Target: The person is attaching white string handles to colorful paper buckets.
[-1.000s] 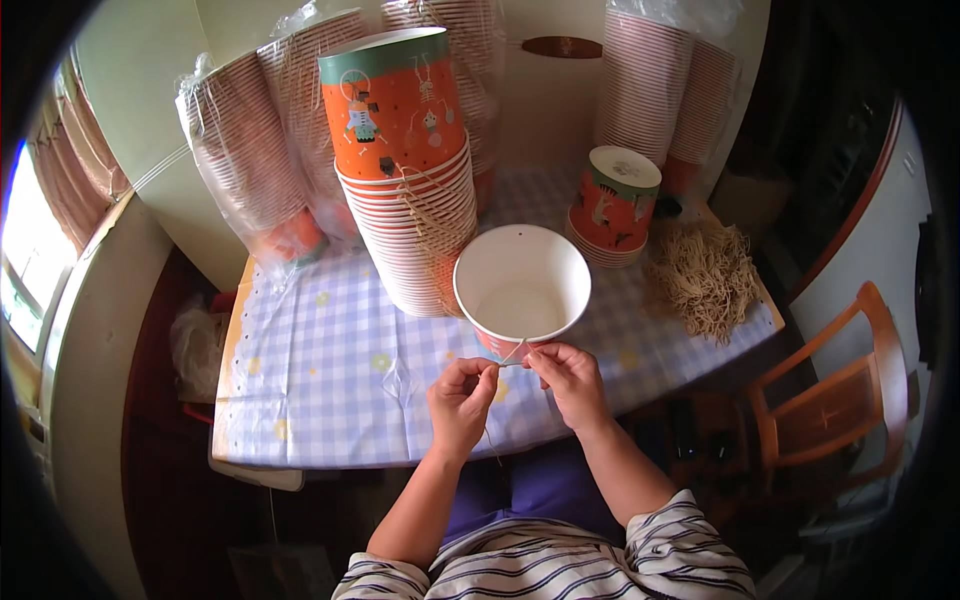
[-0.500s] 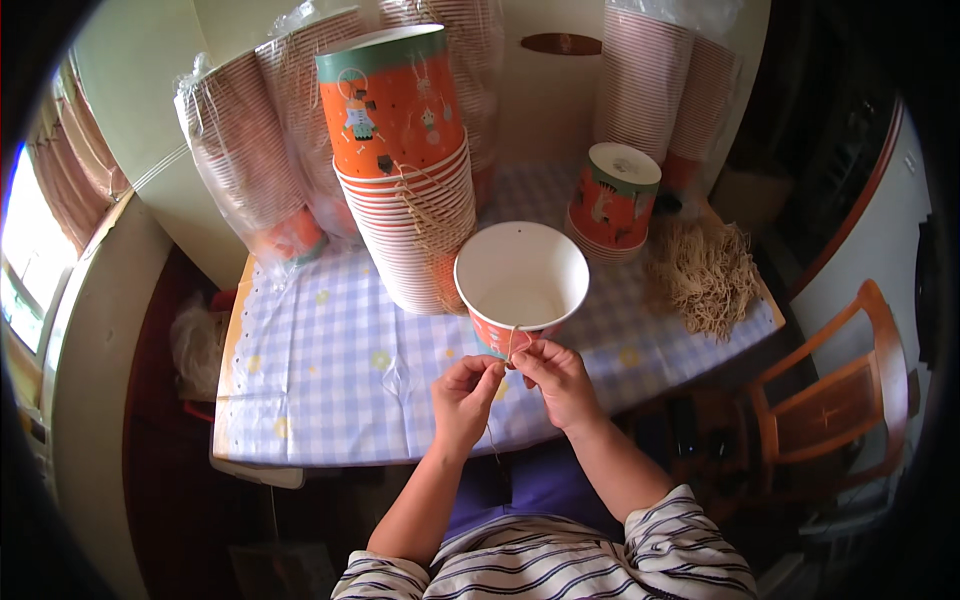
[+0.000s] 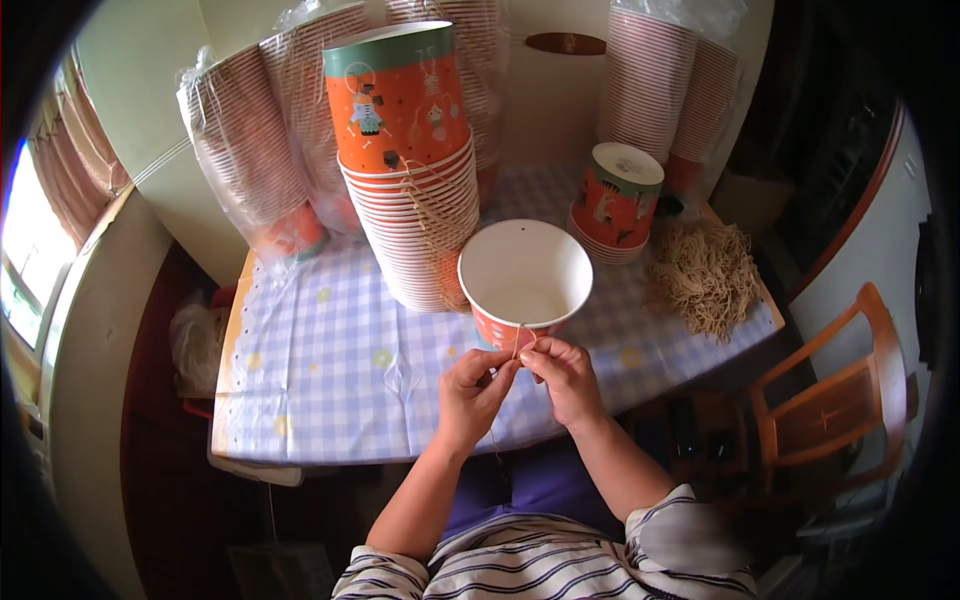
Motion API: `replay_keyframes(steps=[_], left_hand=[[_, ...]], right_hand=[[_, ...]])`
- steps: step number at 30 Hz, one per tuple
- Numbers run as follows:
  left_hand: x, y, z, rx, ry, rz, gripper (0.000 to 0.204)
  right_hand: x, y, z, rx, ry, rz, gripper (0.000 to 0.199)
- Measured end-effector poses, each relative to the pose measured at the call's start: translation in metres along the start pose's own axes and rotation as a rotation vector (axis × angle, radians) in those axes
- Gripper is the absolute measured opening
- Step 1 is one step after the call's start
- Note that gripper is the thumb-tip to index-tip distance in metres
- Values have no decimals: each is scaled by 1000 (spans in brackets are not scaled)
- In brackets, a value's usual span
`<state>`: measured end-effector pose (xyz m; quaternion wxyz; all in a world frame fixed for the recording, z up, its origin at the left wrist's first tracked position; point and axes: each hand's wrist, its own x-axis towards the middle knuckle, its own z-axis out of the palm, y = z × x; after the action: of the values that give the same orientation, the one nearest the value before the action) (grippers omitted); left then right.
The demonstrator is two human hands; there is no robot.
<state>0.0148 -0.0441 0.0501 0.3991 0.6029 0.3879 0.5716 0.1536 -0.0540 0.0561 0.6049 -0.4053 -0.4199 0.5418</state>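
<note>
An orange paper bucket with a white inside [image 3: 524, 275] sat open side up, tilted toward the wearer, just over the near edge of the table [image 3: 330, 380], and a thin length of tan string [image 3: 517, 341] ran from a point at its near rim down between the two hands. The left hand [image 3: 472, 392] and the right hand [image 3: 565, 380] were held together just below that rim, fingertips meeting, each pinching the string; whether either hand also touched the bucket wall could not be told. A loose end of the string hung down below the left hand toward the lap. Directly behind the bucket stood a tall stack of like buckets [image 3: 412, 170], upside down, with more string draped over its side. To the right stood a short stack of buckets [image 3: 614, 200], also inverted, and beside it — well apart from the hands — lay a heap of cut string [image 3: 707, 275]. Along the back of the table stood further stacks wrapped in clear plastic [image 3: 250, 160]. The table bore a blue-and-white checked cloth. A wooden chair [image 3: 845, 400] stood off the table's right end. The wearer's striped sleeves [image 3: 690, 550] showed at the lower edge.
</note>
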Motion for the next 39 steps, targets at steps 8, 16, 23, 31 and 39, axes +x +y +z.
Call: replay_keyframes(steps=[8, 16, 23, 31, 39], left_hand=[[-1, -4, -7, -22, -57, -113, 9], [-3, -3, -13, -444, -116, -386, 16], [-4, -10, -10, -409, -113, -338, 16], [-6, -4, -7, -344, -99, -299, 13], [-15, -13, -2, -317, -68, -283, 11]], right_hand=[[-1, -2, 4, -49, 34, -67, 11], [-1, 1, 2, -22, 50, -26, 10], [-1, 2, 3, -25, 49, -39, 11], [-2, 10, 3, -70, 87, -98, 11], [0, 23, 2, -238, 162, -197, 14]])
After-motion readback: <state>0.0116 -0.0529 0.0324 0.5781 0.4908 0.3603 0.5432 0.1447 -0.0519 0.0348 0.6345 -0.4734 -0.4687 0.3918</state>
